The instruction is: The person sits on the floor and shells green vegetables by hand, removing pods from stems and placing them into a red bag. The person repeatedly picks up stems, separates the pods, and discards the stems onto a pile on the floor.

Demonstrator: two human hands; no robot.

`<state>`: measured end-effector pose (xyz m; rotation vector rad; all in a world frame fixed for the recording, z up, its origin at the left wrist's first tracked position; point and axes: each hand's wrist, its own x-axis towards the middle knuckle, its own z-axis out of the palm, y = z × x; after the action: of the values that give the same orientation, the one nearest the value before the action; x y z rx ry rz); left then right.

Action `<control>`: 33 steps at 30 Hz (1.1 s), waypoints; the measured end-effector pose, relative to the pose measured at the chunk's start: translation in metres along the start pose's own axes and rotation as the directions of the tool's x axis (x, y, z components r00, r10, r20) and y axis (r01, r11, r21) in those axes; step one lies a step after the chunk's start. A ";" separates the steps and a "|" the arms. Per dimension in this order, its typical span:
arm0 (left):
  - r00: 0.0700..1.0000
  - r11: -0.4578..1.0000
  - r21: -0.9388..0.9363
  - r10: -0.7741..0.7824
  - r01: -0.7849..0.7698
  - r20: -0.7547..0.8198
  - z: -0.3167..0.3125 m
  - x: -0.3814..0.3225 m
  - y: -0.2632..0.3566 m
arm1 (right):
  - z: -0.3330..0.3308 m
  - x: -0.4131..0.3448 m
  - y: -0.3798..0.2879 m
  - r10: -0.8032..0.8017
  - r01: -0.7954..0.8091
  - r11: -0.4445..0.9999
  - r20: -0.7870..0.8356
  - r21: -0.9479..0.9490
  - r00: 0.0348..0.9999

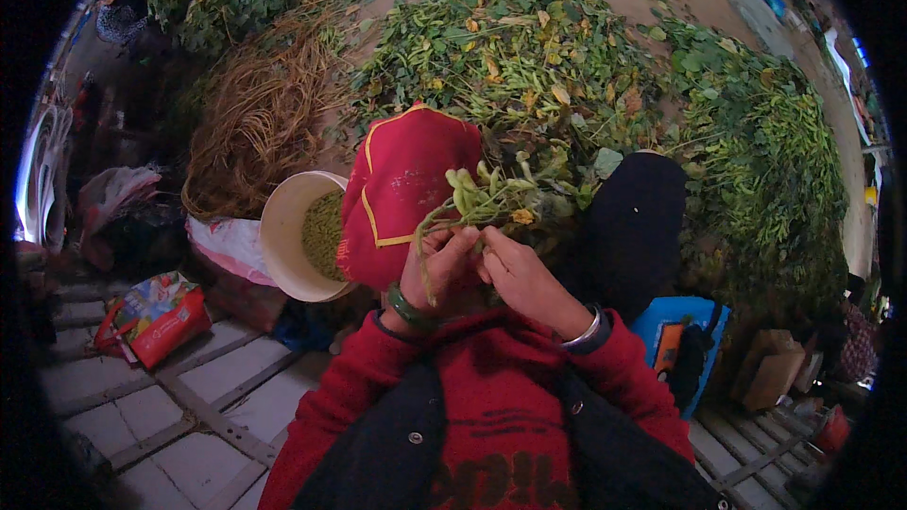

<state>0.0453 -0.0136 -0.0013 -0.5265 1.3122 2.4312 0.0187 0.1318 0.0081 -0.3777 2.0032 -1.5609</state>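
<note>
My left hand [441, 263], with a dark green bangle at the wrist, grips a cut soybean plant [489, 202] bearing several plump green pods and a yellow leaf. Its thin stem hangs down over the back of that hand. Against the left fingertips, my right hand [523, 275], wearing a silver bangle, pinches a small green part of the plant, mostly hidden by fingers. A red cloth [407, 177] with yellow trim lies over my left knee, just beyond the hands. Left of it stands a cream bucket [283, 227] partly filled with small green beans [324, 234].
A large heap of soybean plants [496, 64] lies ahead, with more plants [765, 142] at right. Bare brown stalks [262, 99] are piled left. A red shopping bag [159, 319] rests on the tiles, a blue box [673, 333] beside me. Another person [119, 14] is at far left.
</note>
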 end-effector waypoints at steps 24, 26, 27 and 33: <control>0.979 0.948 0.317 -0.052 -0.013 0.196 -0.013 -0.004 0.015 | -0.014 0.013 -0.027 -0.401 0.212 0.856 -0.346 -0.471 0.848; 0.973 0.969 0.210 -0.165 0.130 0.160 -0.017 -0.006 0.021 | -0.022 0.013 -0.018 -0.318 0.165 0.919 -0.423 -0.359 0.849; 0.973 0.983 0.088 -0.175 0.163 0.152 -0.018 -0.008 0.022 | -0.027 0.013 -0.014 -0.257 0.126 0.946 -0.457 -0.298 0.852; 0.989 0.917 -0.371 -0.120 0.144 0.087 -0.017 0.001 0.008 | -0.020 0.012 0.000 0.216 -0.090 0.913 -0.283 0.398 0.935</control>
<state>0.0441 -0.0323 -0.0046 -0.6065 0.7545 2.5691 -0.0029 0.1411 0.0084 0.2005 1.8376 -1.9514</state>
